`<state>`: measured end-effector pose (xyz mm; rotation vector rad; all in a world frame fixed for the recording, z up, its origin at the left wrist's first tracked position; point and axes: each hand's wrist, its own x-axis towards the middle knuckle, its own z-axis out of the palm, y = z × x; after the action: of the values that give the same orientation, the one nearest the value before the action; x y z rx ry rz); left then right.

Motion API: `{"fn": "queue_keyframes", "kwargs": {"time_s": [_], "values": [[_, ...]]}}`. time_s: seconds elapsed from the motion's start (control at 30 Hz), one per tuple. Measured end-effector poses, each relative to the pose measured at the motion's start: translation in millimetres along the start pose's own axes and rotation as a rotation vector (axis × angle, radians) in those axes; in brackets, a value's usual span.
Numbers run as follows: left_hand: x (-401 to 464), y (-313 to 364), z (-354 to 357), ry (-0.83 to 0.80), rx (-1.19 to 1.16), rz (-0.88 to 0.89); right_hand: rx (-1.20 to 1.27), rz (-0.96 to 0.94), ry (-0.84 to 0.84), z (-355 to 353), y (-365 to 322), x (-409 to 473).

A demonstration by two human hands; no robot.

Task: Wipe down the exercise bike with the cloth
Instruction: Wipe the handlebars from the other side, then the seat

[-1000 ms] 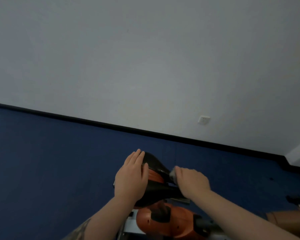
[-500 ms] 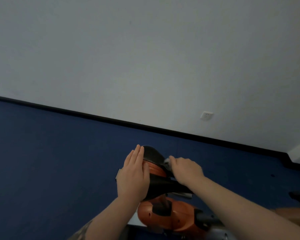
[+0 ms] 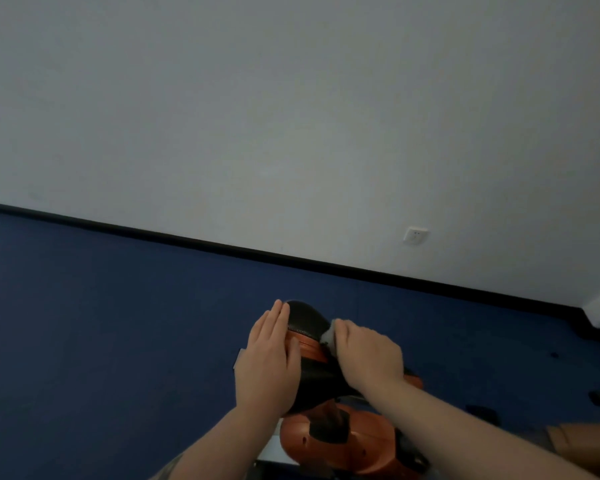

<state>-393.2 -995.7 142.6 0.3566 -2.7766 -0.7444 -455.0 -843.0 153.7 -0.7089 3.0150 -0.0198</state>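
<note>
1. Landmark for all positions: the saddle [image 3: 305, 318] of the exercise bike [image 3: 340, 441], low in the centre of my view, above blue floor [image 3: 101, 341].
2. My left hand [image 3: 267, 362] lies flat against the saddle's left flank, fingers straight and pressed together, tips reaching up beside the nose. It holds nothing; I judge it is steadying the seat.
3. My right hand [image 3: 368, 355] sits on the saddle's right side, fingers curled down over the cloth [image 3: 327, 336]. Only a small pale wad of cloth shows, poking out ahead of my knuckles and touching the saddle where black top meets the orange band.
4. Progress, as a judgement: wiping is under way on the saddle. Whether any part is already clean I cannot tell; no streaks, damp marks or dust are legible in this dim light.
5. Left to do, as far as shown: the orange housing below the saddle, the dark seat post between them, and whatever frame lies outside the view.
6. Appearance: saddle top is matte black and rounded, with an orange stripe across it and a black lower skirt. The housing is glossy orange with small dark holes.
7. Behind the saddle: black skirting, grey wall, one white socket [image 3: 415, 235].
</note>
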Motion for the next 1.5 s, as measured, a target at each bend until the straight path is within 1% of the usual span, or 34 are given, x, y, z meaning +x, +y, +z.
{"fn": "queue_keyframes", "kwargs": {"time_s": [0.07,0.13,0.17,0.2,0.23,0.3,0.33,0.4,0.5,0.53,0.57,0.6,0.63,0.7,0.77,0.83,0.9,1.0,1.03,1.07,1.1,1.17,1.2,1.23,1.27,1.3,1.37,1.43,1.47,1.5], "values": [[-1.6,-1.6,0.9,0.0,0.007,0.015,0.133,-0.06,0.041,4.3,7.5,-12.2],[-1.0,-2.9,2.1,0.003,0.008,0.029,0.295,-0.1,-0.009,1.6,28.3,-28.4],[-0.6,-3.0,3.0,0.006,0.01,0.033,0.326,-0.101,-0.036,0.0,39.4,-33.6],[0.1,-2.7,3.7,0.009,0.014,0.033,0.303,-0.094,-0.061,-1.5,48.6,-34.3],[0.6,-2.2,4.1,0.008,0.014,0.031,0.229,-0.087,-0.1,-4.8,50.9,-30.1],[2.0,-2.2,3.9,0.006,0.004,0.023,0.038,-0.103,-0.188,-10.8,34.5,-10.5],[2.7,-2.8,4.1,0.01,0.0,0.019,0.006,-0.081,-0.208,-11.8,19.3,1.4],[2.1,-3.7,5.6,0.026,-0.014,0.013,0.044,-0.015,-0.207,-11.5,-9.6,19.5],[-3.8,-3.2,3.7,0.072,-0.113,-0.041,0.265,0.05,-0.064,-4.5,-18.2,18.0],[-5.5,-2.6,2.2,0.096,-0.162,-0.084,0.328,-0.002,-0.04,-1.8,-13.3,9.5],[-6.7,-1.9,1.6,0.114,-0.205,-0.131,0.368,-0.066,-0.05,-1.3,-6.5,1.4],[-7.8,-1.4,1.5,0.119,-0.235,-0.178,0.388,-0.111,-0.092,-1.8,2.2,-2.0],[-9.4,-1.0,1.5,0.105,-0.251,-0.219,0.394,-0.11,-0.15,-2.6,9.0,0.6],[-15.2,-0.1,1.3,0.063,-0.259,-0.265,0.391,-0.042,-0.251,-4.2,12.4,19.9],[-24.6,0.2,0.6,0.036,-0.27,-0.276,0.376,0.047,-0.317,-7.6,-2.0,46.4],[-32.4,-1.0,-1.0,0.026,-0.275,-0.275,0.453,0.098,-0.297,-12.1,-21.6,66.7],[-37.2,-2.8,-1.7,0.02,-0.272,-0.273,0.486,0.038,-0.204,-12.3,-35.4,69.3],[-41.6,-5.2,-2.6,0.006,-0.293,-0.297,0.382,-0.265,-0.064,-3.7,-32.7,48.3],[-42.7,-5.1,-3.2,-0.002,-0.301,-0.317,0.397,-0.323,-0.073,-2.1,-24.8,43.0],[-43.9,-4.8,-4.2,-0.012,-0.307,-0.335,0.445,-0.333,-0.114,-1.5,-15.9,42.9],[-44.9,-3.9,-5.5,-0.02,-0.31,-0.346,0.503,-0.302,-0.161,-2.4,-9.3,47.2],[-45.7,-2.6,-7.1,-0.017,-0.311,-0.335,0.597,-0.155,-0.257,-6.8,-9.7,65.6],[-45.7,-1.8,-7.6,-0.008,-0.304,-0.322,0.593,-0.077,-0.281,-9.5,-16.1,78.6],[-45.6,-1.9,-7.5,-0.003,-0.295,-0.313,0.538,-0.036,-0.302,-12.5,-25.8,89.9],[-45.7,-2.4,-7.3,-0.002,-0.287,-0.309,0.463,-0.035,-0.311,-15.4,-37.1,96.9],[-45.7,-3.0,-6.6,-0.007,-0.281,-0.309,0.397,-0.07,-0.305,-17.2,-46.0,99.8],[-49.0,-6.0,-5.3,-0.02,-0.268,-0.304,0.299,-0.229,-0.266,-14.6,-52.6,94.1],[-53.1,-9.7,-5.7,-0.034,-0.238,-0.293,0.293,-0.39,-0.243,-13.0,-48.0,86.0],[-54.5,-10.8,-5.6,-0.037,-0.219,-0.288,0.321,-0.417,-0.265,-15.1,-45.7,86.8],[-55.0,-10.8,-5.0,-0.035,-0.205,-0.28,0.341,-0.394,-0.308,-18.5,-45.2,91.2]]}}
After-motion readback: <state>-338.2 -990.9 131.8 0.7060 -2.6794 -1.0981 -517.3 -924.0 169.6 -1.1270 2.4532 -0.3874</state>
